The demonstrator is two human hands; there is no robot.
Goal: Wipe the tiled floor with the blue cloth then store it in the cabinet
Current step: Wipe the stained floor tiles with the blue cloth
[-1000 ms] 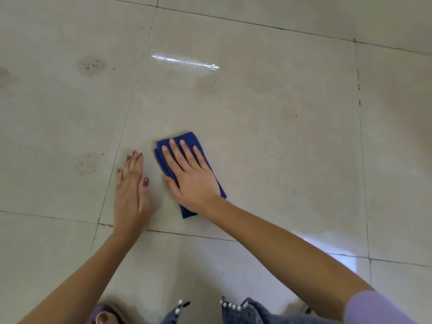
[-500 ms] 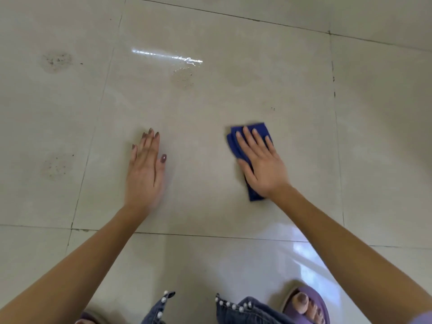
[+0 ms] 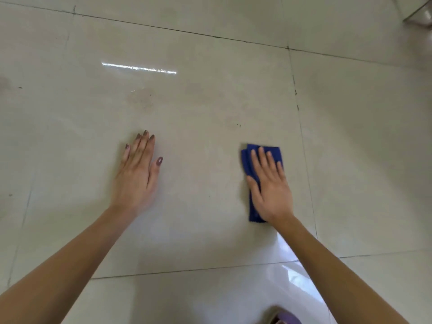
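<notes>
right hand (image 3: pixel 271 188) flat on blue cloth (image 3: pixel 247 160) | left hand (image 3: pixel 138 171) flat on tiled floor (image 3: pixel 210 113)

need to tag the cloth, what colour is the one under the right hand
Dark blue, plain with no pattern; the cloth shows best in the head view.

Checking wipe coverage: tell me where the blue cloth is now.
Head view: the blue cloth lies on the tiled floor right of centre, pressed under the right hand, left of a grout line.
</notes>
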